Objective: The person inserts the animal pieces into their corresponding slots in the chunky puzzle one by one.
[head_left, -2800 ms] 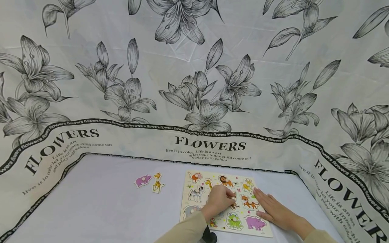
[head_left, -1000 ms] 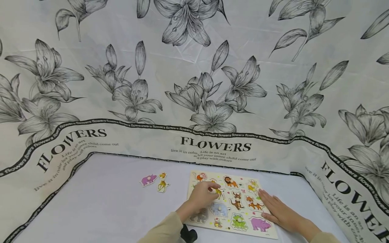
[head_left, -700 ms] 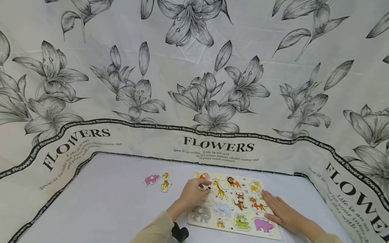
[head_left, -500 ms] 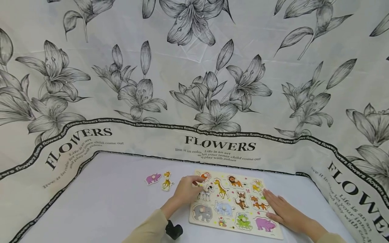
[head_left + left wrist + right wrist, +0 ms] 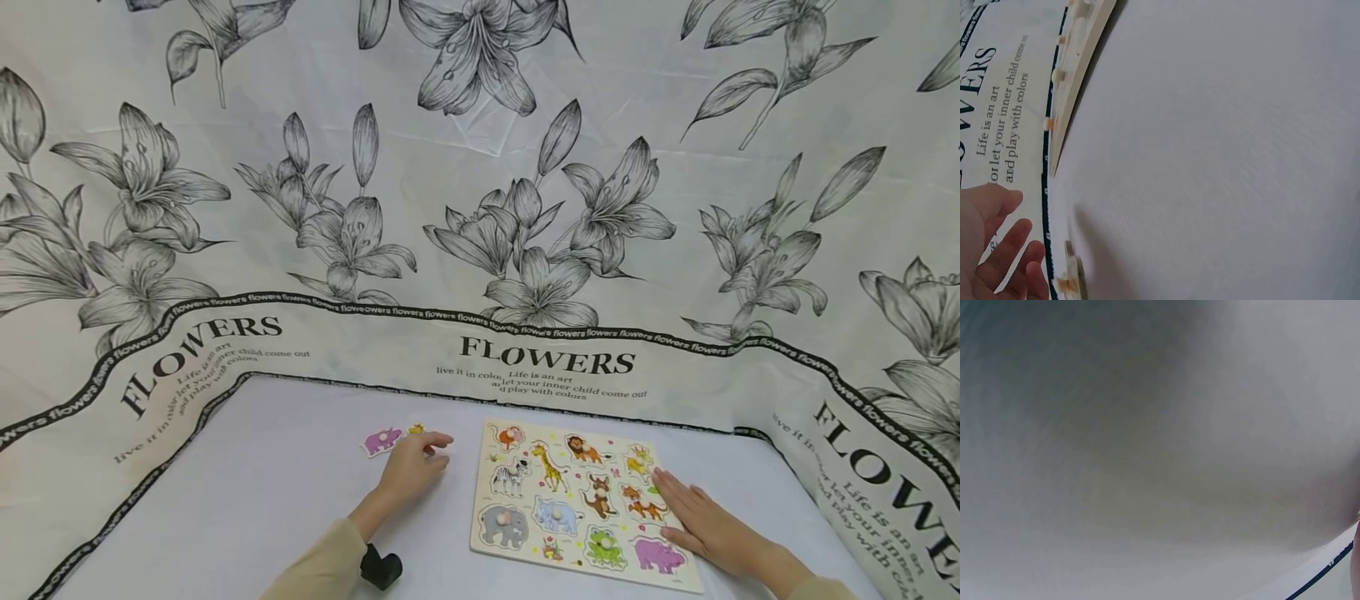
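My left hand hovers left of the wooden animal puzzle board, its fingers loosely bent with nothing between them. It partly covers the loose giraffe piece on the table; the purple hippo piece lies beside that. In the left wrist view the thumb and fingers are apart, near a small knobbed piece. My right hand lies flat with straight fingers along the board's right edge. Knobbed animals such as the elephant and frog sit in the board.
A white cloth covers the table. Behind it and at both sides hangs a flower-printed curtain. A black wrist device is at my left wrist. The right wrist view is mostly blurred pale surface.
My left hand has left the kangaroo area of the board, crossing leftward over giraffe and zebra to the loose pieces. The right hand stays at the board's edge; the head view has shifted slightly.
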Motion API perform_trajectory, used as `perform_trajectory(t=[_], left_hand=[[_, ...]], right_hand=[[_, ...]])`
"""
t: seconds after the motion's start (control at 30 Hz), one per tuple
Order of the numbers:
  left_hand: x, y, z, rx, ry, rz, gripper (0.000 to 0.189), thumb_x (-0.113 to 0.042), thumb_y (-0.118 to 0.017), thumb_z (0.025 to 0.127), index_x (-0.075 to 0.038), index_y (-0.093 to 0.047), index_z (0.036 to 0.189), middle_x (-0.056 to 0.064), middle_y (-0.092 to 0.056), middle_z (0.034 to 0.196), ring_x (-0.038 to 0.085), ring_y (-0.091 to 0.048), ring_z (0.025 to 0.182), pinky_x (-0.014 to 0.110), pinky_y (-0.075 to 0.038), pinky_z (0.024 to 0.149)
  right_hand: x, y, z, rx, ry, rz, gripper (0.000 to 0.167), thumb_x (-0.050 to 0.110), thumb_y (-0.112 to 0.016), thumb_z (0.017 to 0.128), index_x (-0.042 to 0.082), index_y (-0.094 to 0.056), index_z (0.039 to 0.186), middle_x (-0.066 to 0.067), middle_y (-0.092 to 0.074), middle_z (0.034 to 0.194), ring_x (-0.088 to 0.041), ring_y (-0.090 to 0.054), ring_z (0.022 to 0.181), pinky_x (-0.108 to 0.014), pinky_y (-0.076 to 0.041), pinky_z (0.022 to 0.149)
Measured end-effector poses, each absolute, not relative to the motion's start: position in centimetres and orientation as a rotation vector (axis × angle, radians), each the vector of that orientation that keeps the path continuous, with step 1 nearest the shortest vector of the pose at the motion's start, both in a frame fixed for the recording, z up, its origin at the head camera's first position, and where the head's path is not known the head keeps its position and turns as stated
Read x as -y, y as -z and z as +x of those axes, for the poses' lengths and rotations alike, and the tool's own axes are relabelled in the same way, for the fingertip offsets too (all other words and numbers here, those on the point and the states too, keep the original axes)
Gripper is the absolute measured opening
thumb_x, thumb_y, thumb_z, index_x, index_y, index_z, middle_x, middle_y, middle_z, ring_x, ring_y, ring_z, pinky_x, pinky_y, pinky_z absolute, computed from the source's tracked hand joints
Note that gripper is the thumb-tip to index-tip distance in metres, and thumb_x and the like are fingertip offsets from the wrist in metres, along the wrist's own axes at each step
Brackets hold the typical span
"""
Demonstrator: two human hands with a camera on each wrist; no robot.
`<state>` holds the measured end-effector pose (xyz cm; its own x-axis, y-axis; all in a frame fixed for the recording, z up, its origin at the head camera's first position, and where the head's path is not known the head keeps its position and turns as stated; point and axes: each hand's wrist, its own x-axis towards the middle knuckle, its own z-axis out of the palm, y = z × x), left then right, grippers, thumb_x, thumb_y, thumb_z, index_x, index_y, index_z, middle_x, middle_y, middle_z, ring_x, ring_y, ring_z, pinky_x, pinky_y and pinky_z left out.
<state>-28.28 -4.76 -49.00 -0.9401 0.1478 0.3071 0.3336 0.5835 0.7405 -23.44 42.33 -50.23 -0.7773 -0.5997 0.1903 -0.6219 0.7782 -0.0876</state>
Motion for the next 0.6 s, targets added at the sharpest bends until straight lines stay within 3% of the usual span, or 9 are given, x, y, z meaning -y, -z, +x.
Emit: perform_trajectory(t=[0.4, 0.6], left_hand=[[7.9, 50.2, -29.6, 2.433, 1.368, -0.239, 0.021, 0.0, -0.074, 0.076, 0.0, -0.073, 0.098, 0.013, -0.072, 0.094, 0.019, -0.061, 0.077, 0.02, -0.047, 0.065], [8.7, 50.7, -30.4, 2.468, 1.309, -0.167, 0.018, -0.001, -0.074, 0.077, -0.003, -0.075, 0.095, 0.01, -0.072, 0.089, 0.012, -0.055, 0.072, 0.021, -0.043, 0.063]], right_hand=[[-42.4, 50.3, -23.5, 2.825, -0.211, 0.969, 0.069, 0.035, -0.053, 0.097, -0.001, -0.026, 0.149, -0.007, -0.022, 0.16, 0.018, 0.015, 0.137, -0.002, 0.016, 0.104], [-42.2, 50.0, -23.4, 2.809, -0.186, 0.983, 0.07, 0.035, -0.054, 0.097, 0.001, -0.024, 0.15, 0.012, -0.001, 0.159, 0.018, 0.015, 0.137, -0.002, 0.016, 0.103]])
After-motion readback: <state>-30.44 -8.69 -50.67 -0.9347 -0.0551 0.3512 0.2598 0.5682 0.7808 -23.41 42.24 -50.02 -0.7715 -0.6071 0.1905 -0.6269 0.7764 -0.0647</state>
